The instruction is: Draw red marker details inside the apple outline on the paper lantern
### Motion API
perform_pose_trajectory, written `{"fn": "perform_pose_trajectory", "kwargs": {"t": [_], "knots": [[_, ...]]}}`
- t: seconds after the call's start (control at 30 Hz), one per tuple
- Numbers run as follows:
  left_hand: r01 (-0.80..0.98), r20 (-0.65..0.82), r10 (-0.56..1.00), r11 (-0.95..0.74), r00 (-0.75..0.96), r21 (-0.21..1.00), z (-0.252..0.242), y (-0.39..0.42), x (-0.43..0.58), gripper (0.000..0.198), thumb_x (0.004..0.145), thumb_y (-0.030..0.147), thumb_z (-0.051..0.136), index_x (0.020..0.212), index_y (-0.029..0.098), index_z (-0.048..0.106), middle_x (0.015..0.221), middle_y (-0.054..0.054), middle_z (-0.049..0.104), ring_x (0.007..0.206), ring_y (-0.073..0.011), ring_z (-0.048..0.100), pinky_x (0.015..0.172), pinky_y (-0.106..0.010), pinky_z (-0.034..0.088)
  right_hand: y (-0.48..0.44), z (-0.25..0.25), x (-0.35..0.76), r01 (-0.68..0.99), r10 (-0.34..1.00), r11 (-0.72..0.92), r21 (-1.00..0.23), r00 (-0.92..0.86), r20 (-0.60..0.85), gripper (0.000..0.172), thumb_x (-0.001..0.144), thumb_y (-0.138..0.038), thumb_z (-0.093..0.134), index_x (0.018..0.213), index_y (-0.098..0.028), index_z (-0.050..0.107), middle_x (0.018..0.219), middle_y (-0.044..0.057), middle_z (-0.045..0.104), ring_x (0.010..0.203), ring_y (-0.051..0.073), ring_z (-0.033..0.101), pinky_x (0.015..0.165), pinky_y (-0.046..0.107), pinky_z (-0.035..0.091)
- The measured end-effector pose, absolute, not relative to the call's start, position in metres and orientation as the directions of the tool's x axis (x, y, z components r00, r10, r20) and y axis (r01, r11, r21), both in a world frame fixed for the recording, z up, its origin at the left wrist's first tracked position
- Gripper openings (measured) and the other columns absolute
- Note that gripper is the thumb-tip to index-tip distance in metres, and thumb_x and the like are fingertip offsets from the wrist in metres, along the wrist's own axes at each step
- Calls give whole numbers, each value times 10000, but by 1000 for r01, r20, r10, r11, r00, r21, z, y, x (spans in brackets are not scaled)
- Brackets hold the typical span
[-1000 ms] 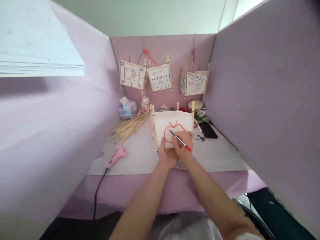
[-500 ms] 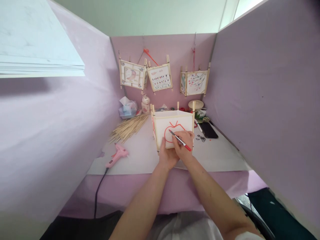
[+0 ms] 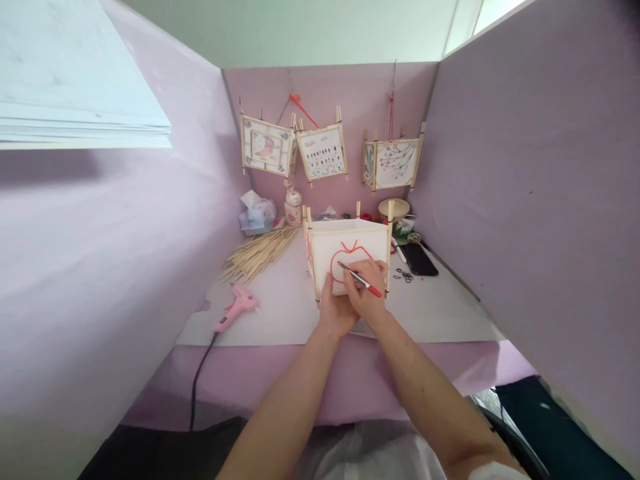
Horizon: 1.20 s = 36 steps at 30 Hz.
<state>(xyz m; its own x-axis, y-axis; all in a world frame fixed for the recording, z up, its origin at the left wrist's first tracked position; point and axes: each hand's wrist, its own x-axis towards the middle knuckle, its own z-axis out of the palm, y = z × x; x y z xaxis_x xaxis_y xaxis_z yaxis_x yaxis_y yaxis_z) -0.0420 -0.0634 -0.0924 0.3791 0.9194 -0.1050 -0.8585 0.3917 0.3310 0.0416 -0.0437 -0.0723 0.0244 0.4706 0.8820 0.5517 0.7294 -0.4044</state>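
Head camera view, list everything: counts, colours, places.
Lantern: one, white, centre
Drawing: one, red, lantern's front
Pen: one, red-ended, by drawing
Hanging lanterns: apparently three, pale, upper back
Sticks: many, tan, left
Glue gun: one, pink, left
Tissues: one pack, pale, rear
Phone: one, black, right
Marker: one, white, beside phone
Rings: several, black, right
Stacked sheets: several, pale, upper left
Clutter: uncountable, mixed, rear
Table: one, white-topped, below
Left hand: one, bare, lantern's lower edge
Right hand: one, bare, holding pen

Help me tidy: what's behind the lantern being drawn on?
Over the top edge of the lantern, a small red item, something pale and crumpled and part of a round pale object show. Anything lower down behind it is covered, so I cannot tell.
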Motion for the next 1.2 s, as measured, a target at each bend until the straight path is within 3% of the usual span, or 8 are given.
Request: {"fn": "perform_pose_trajectory", "kwargs": {"t": [0.3,0.5,0.63,0.93,1.2], "knots": [[-865,-43,919,385,393,323,-93,-63,-42,543,831,584,465,1072,118,606,1039,-135,682,1048,-286,611,915,-389,439,-44,-75,42,584,464,724,-367,-19,886,112,794,-207,561,696,-215,507,671,-24,591,703,153,543,823,384,314],[-872,-60,919,389,390,296,-93,-63,-42,550,830,580,476,1127,129,582,1000,-108,688,1003,-248,626,899,-346,440,-48,-70,42,552,440,739,-387,40,897,13,820,-211,560,810,-220,559,764,-3,639,762,161,578,847,385,320],[-855,-72,913,401,400,329,-94,-62,-42,590,802,621,488,1100,122,592,941,-111,690,1002,-271,624,889,-360,441,-48,-67,41,552,451,733,-397,43,892,40,845,-227,547,872,-229,576,832,9,658,811,170,590,844,379,317],[-853,-81,914,400,397,334,-95,-62,-42,588,798,626,491,1067,117,608,919,-110,694,991,-271,631,894,-357,442,-47,-69,40,540,449,741,-399,43,893,34,855,-221,542,872,-219,571,832,12,650,811,163,582,835,368,330],[-856,-48,911,402,410,325,-94,-63,-43,565,826,611,454,995,103,634,944,-128,701,1004,-276,630,909,-365,438,-46,-74,39,571,467,723,-389,12,884,69,821,-214,560,755,-212,539,729,-6,618,744,156,559,824,379,326]]}}
